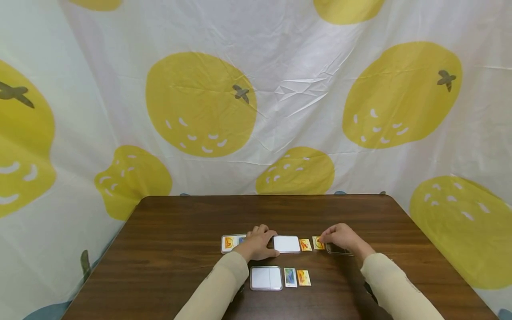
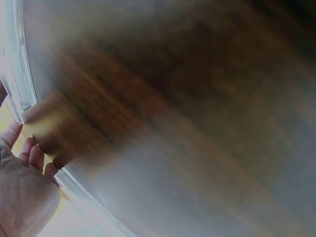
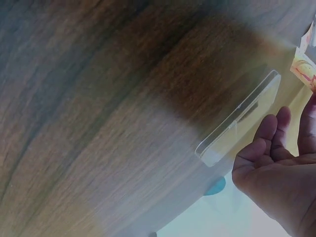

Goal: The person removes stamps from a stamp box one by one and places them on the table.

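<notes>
My right hand (image 1: 342,237) pinches the edge of an orange-and-yellow stamp (image 1: 317,242) between thumb and fingertips. In the right wrist view, the stamp's perforated edge (image 3: 304,70) shows beyond a finger. A clear plastic lid (image 1: 339,250) lies on the table, partly hidden beneath that hand. My left hand (image 1: 259,243) spreads its fingers and thumb at the left side of a flat case with a white insert (image 1: 286,244), touching its edge. Another orange stamp (image 1: 306,245) sits just right of this case.
Left of my left hand, a case (image 1: 225,244) holds an orange stamp and a blue one, partly covered. Nearer me are a second white case (image 1: 266,278), a blue-green stamp (image 1: 290,277) and an orange stamp (image 1: 304,278). A fruit-print curtain (image 1: 292,111) hangs behind the brown table (image 1: 180,249).
</notes>
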Tool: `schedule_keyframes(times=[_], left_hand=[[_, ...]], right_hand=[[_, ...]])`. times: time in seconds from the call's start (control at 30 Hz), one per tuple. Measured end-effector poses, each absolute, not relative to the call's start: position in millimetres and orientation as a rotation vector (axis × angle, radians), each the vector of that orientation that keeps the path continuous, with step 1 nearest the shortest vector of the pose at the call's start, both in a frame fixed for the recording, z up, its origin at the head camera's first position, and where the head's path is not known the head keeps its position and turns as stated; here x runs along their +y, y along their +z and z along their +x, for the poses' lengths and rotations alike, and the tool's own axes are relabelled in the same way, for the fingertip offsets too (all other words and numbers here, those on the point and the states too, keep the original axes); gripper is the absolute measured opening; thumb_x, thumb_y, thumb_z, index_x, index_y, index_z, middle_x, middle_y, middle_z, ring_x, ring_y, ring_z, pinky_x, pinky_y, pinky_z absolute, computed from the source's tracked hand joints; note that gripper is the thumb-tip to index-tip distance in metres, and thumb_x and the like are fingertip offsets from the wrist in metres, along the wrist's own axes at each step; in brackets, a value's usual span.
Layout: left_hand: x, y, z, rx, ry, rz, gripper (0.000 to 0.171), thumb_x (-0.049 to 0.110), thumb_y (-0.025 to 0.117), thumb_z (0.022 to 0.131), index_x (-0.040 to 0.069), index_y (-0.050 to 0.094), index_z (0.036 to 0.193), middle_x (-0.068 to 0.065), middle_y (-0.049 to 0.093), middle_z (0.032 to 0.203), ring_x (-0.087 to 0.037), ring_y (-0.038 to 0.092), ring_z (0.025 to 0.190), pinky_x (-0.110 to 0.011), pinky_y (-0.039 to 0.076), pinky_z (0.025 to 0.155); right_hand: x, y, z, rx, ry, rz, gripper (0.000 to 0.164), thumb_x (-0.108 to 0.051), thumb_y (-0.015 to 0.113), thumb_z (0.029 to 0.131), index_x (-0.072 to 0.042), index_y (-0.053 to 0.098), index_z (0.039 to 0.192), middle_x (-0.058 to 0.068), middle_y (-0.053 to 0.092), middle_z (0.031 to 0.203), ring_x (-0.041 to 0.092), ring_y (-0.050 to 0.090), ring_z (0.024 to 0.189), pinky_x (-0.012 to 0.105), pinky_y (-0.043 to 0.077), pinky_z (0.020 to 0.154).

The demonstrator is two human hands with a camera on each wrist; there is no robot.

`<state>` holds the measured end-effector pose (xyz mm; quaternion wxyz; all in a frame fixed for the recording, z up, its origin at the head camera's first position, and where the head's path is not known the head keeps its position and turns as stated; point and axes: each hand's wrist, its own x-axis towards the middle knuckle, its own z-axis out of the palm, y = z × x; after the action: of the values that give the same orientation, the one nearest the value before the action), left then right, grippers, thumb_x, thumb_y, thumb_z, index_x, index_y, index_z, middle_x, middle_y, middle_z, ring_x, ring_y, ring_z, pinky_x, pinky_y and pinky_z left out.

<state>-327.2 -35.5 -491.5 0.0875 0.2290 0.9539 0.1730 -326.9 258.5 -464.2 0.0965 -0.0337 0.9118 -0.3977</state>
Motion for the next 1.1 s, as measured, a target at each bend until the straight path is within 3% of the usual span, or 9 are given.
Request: schedule_keyframes(times=[0.27,0.6,0.9,1.1], left_hand=[[-35,-488,-325,2.847,0.527,0.691,0.057,0.045,0.070,0.090,0.019,0.054,0.139,-0.005,0.044,0.133,-0.024,0.039,0.123,-0.042,0.032,0.104],[-36,-489,-325,2.838,0.553,0.682,0.057,0.044,0.070,0.091,0.020,0.053,0.139,-0.005,0.043,0.136,-0.025,0.038,0.127,-0.042,0.030,0.106],[-36,-489,-325,2.840,0.556,0.689,0.056,0.043,0.071,0.090,0.020,0.054,0.138,-0.005,0.044,0.135,-0.025,0.039,0.126,-0.042,0.031,0.105],[-36,-489,-325,2.843,0.552,0.693,0.057,0.044,0.071,0.090,0.020,0.054,0.138,-0.005,0.044,0.134,-0.024,0.039,0.125,-0.042,0.031,0.104]], right_hand=[[255,-467,-327,2.800,-1.088,-0.159,0.012,-0.011,0.068,0.089,-0.001,0.074,0.086,0.003,0.067,0.078,0.018,0.055,0.072,0.034,0.045,0.065],[252,-474,-327,2.933,-0.910,-0.181,0.012,-0.017,0.073,0.085,-0.005,0.074,0.086,-0.001,0.065,0.076,0.017,0.055,0.067,0.035,0.045,0.061],[248,-476,-329,3.037,-0.698,-0.228,0.011,-0.023,0.073,0.087,-0.012,0.074,0.086,-0.004,0.064,0.074,0.018,0.054,0.069,0.055,0.041,0.077],[246,-475,-329,3.057,-0.678,-0.229,0.010,-0.023,0.074,0.086,-0.012,0.073,0.086,-0.003,0.065,0.077,0.019,0.055,0.071,0.055,0.041,0.077]])
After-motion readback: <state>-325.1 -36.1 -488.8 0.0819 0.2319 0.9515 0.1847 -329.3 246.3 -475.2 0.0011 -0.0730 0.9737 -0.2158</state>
